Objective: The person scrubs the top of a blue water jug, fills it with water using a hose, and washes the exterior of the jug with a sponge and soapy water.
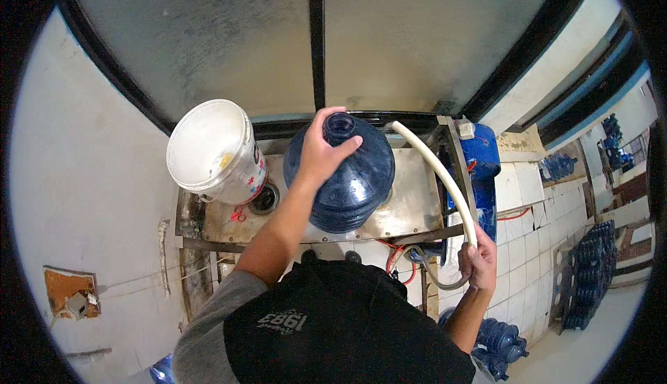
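A large blue plastic water jug (354,186) stands on a metal worktop (411,196), its uncapped neck facing up. My left hand (325,147) is wrapped around the neck, thumb at its right side. Out to the right, my right hand (478,261) grips a cream-white tube (443,175) near its lower end, where a clear hose (443,284) joins and loops away. The tube curves up and to the left; its free end is right of the jug's neck, apart from it.
A white plastic bucket (208,144) stands at the worktop's left, beside red-handled scissors (237,215) and a round drain-like hole (264,199). Glass panes (417,40) rise behind. A blue drum (479,149) is at the right; more jugs (589,280) stand beyond on the right.
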